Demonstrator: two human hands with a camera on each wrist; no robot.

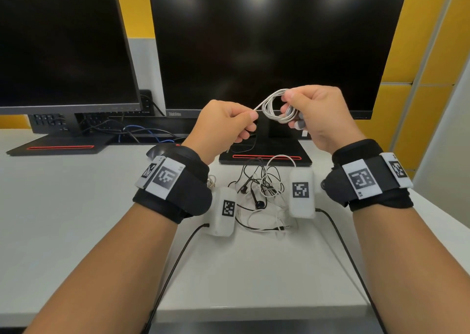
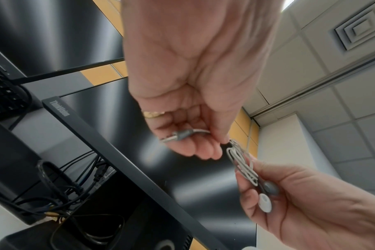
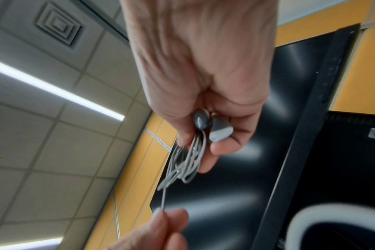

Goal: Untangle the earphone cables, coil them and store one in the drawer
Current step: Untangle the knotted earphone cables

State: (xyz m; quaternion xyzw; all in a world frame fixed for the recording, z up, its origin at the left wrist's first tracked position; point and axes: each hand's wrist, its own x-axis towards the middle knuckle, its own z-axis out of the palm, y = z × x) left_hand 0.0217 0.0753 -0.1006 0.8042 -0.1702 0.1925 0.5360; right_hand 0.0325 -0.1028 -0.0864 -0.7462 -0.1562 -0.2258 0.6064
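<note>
Both hands are raised in front of the middle monitor. My right hand (image 1: 302,110) grips a coil of white earphone cable (image 1: 273,106), with its grey earbuds (image 3: 210,125) tucked against the palm. My left hand (image 1: 229,122) pinches the free end of that cable, and the grey plug (image 2: 182,134) lies inside its curled fingers. A short taut stretch of cable runs between the two hands. On the table below lies a tangle of black and white earphone cables (image 1: 259,191). No drawer is in view.
Two dark monitors (image 1: 267,43) stand at the back on black bases (image 1: 264,157). Two white tagged boxes (image 1: 301,192) with black leads flank the tangle. A dark mouse (image 1: 157,150) lies behind my left wrist. The white table (image 1: 76,219) runs to a front edge near me.
</note>
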